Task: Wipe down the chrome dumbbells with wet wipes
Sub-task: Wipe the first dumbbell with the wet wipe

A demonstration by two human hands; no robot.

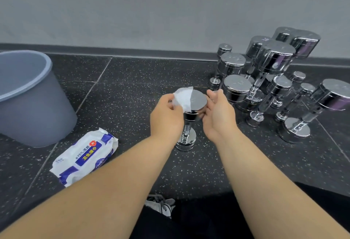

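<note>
The dumbbell [191, 114] stood on end on the floor [144, 72] before me. My left hand [166, 117] pinched a wet wipe [182, 97] over its top disc's left edge; my right hand [217, 113], fingers relaxed, lay against the right edge. Open floor ran far; other dumbbells [265, 72] crowded just right, the wipe pack [85, 155] and bin [28, 96] sat left.
</note>
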